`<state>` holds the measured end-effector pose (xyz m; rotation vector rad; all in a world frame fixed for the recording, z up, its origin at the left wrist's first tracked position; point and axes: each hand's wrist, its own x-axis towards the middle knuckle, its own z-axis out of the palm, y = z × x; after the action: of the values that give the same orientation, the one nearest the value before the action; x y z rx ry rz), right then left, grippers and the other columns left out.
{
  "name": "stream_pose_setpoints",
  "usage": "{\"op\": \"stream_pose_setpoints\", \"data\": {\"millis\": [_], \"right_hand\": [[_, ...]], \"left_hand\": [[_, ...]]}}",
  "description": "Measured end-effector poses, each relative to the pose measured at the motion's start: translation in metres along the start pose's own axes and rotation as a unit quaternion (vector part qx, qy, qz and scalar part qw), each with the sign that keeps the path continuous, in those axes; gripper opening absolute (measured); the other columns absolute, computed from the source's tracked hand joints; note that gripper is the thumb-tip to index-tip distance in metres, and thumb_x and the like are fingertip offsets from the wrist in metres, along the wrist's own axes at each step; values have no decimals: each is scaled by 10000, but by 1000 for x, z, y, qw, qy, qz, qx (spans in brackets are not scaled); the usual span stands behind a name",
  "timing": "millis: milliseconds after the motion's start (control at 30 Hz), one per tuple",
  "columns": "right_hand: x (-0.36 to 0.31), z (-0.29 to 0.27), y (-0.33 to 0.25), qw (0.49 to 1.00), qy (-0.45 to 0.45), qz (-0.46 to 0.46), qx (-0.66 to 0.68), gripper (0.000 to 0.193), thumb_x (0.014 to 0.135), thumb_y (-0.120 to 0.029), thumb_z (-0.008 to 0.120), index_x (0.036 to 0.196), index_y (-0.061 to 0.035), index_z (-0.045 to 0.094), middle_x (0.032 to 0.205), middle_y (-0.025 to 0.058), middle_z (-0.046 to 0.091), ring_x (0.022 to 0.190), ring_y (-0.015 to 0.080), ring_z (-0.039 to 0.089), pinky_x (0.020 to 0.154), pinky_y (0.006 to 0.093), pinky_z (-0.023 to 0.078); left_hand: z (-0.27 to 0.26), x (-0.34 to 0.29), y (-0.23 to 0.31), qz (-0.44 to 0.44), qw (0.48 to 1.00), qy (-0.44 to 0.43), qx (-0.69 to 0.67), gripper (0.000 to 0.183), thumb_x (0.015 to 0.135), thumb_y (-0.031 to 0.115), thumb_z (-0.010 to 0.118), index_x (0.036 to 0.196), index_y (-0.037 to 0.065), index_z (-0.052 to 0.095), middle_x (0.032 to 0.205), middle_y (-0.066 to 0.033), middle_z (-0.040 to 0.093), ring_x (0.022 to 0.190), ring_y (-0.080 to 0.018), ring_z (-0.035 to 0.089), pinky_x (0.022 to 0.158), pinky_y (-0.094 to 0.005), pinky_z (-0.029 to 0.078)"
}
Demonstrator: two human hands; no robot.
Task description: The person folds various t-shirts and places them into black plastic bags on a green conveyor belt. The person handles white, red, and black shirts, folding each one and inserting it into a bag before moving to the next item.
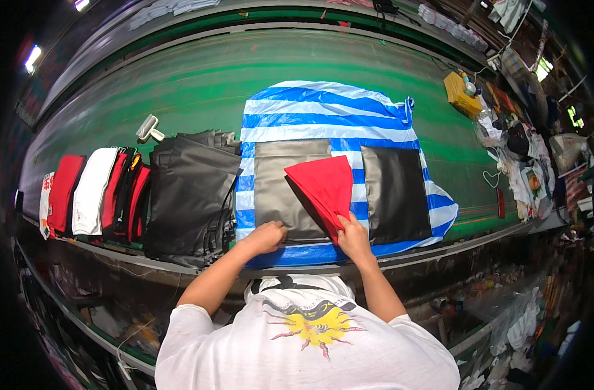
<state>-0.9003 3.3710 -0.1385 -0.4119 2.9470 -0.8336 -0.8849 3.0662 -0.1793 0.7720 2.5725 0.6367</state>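
My right hand [353,235] grips the narrow lower end of a red folded garment [326,183]. The cloth fans out above the hand, tilted over a dark, shiny plastic bag [290,188]. At that bag's near edge, my left hand [269,237] is closed with its fingers curled on the plastic; the fingertips are partly hidden. Another black plastic bag [399,195] lies flat to the right. Both bags rest on a blue-and-white striped plastic sheet [323,120].
Left of the sheet lies a fanned stack of black bags [189,201]. Further left are folded red, white and black garments [94,188]. A white-handled tool [149,129] sits behind them on the green table [199,97]. A yellow box [462,95] and clutter stand at right.
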Motion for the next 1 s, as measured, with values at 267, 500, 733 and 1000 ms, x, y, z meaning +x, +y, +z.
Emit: {"op": "stream_pose_setpoints", "data": {"millis": [267,500,733,1000], "right_hand": [[-51,-96,-33,985,-73,-58,147,428,787,27,695,1213,-11,714,1308,219,662,1122,400,681,969,415,547],[-100,-132,-19,905,-262,-40,333,462,705,66,761,1164,53,713,1266,211,705,1106,322,709,952,360,538],[-102,-118,-44,947,-150,51,280,394,777,35,730,1170,63,704,1207,209,715,1057,311,706,938,346,529],[-109,-105,-106,993,-46,2,107,363,778,-33,710,1136,19,732,1198,243,700,1033,422,699,913,430,573]], "left_hand": [[-6,-13,10,38,987,147,-44,385,909,58,548,1291,32,586,1135,-228,635,1117,-396,614,1010,-484,481],[-48,-25,18,31,986,145,-77,620,904,73,614,1503,44,455,1422,-191,463,1233,-401,492,1082,-453,427],[-49,-35,23,79,948,177,-253,841,642,-160,666,1442,82,568,1398,-129,510,1343,-323,486,1120,-349,395],[-55,-21,57,76,971,210,-80,709,618,-157,608,1319,-54,618,1488,-151,552,1234,-371,531,1073,-462,429]]}}
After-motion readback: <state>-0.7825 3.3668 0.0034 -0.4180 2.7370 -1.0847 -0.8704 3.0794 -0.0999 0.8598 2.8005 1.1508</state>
